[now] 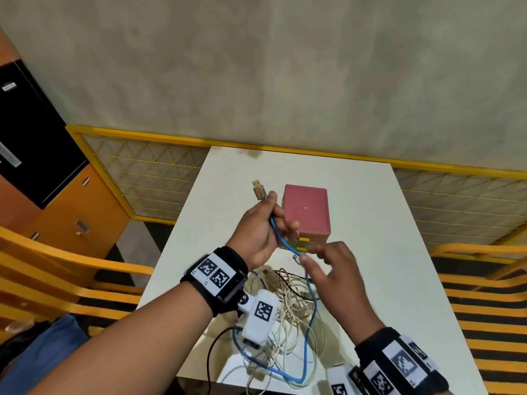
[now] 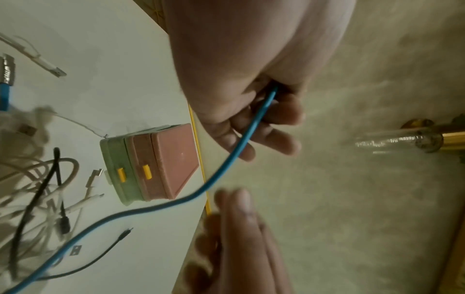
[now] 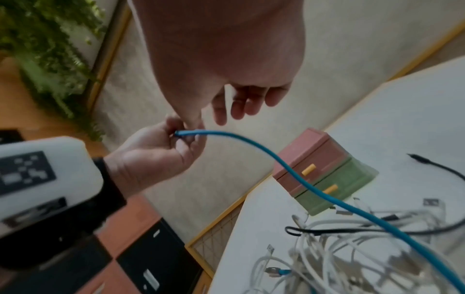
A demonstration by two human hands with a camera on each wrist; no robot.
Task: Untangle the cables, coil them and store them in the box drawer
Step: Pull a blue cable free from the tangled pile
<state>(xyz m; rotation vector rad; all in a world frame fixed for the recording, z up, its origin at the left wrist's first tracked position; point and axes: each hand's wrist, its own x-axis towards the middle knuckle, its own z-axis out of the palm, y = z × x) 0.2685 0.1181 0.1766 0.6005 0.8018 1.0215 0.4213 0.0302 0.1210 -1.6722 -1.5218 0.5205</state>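
My left hand (image 1: 269, 215) is raised above the white table (image 1: 385, 252) and grips a blue cable (image 1: 310, 303) just below its USB plug (image 1: 259, 191), which sticks up past the fingers. In the left wrist view the blue cable (image 2: 226, 171) runs out of the curled left hand (image 2: 254, 103) down to the table. My right hand (image 1: 319, 258) hovers beside that cable with loose, spread fingers (image 3: 239, 105) and holds nothing. The drawer box (image 1: 306, 212), pink on top and green below with yellow handles, stands behind both hands. A tangle of white, black and blue cables (image 1: 288, 312) lies at the near edge.
A yellow-framed mesh fence (image 1: 148, 172) runs behind the table, in front of a plain wall. Orange chair rails (image 1: 71, 263) flank the table on both sides. An orange and black cabinet (image 1: 37, 155) stands at the left. Loose plugs (image 2: 56, 71) lie on the table.
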